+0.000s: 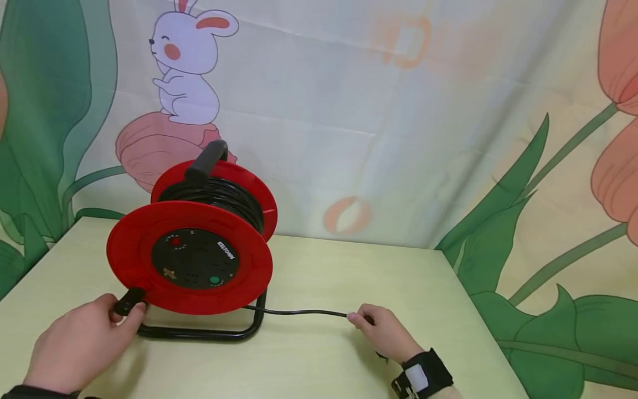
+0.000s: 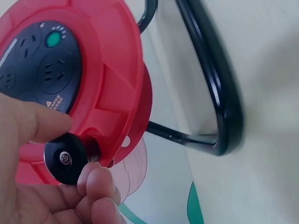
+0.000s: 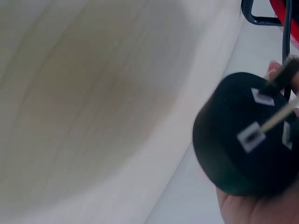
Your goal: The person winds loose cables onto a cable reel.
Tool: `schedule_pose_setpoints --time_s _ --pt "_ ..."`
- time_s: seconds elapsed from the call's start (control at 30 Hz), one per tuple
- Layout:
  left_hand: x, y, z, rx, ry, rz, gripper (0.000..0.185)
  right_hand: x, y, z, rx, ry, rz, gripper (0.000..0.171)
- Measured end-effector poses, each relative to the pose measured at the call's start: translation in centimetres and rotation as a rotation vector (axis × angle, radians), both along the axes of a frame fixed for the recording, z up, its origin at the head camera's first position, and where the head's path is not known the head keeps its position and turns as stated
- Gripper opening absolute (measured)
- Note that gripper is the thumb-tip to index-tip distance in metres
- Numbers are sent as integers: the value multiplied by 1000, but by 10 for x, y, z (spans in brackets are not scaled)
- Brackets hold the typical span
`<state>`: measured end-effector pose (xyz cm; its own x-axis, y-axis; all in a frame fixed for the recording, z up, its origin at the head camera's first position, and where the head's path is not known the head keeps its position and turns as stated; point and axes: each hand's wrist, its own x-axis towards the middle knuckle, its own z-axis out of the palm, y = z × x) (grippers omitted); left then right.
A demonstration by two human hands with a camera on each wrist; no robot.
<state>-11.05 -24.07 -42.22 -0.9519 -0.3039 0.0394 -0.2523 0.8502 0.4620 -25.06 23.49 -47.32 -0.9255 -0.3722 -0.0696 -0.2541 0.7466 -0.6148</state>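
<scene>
Pale worktop [image 1: 349, 354] carries a red cable reel [image 1: 189, 257] (upright on its black frame [image 1: 199, 332]). Left hand [image 1: 80, 343] pinches the reel's crank knob [image 1: 128, 302]; right hand [image 1: 386, 332] curls round the black plug [image 3: 243, 135], cable [image 1: 304, 312] stretched between.

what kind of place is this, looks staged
Probably a staged indoor recording spot: a printed rabbit backdrop hangs behind a pale table bearing only a red cable reel.
</scene>
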Motion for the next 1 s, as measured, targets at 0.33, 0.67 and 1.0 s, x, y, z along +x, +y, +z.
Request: schedule_pose_setpoints --time_s 0.33,0.67,1.0 --pt "9 2 24 -55 182 96 40 1 -28 -7 -35 40 30 45" --pt "13 1 43 -67 294 92 40 1 -45 -12 -49 83 70 23" --pt "7 8 65 -87 370 76 38 5 -72 -19 -14 43 56 26"
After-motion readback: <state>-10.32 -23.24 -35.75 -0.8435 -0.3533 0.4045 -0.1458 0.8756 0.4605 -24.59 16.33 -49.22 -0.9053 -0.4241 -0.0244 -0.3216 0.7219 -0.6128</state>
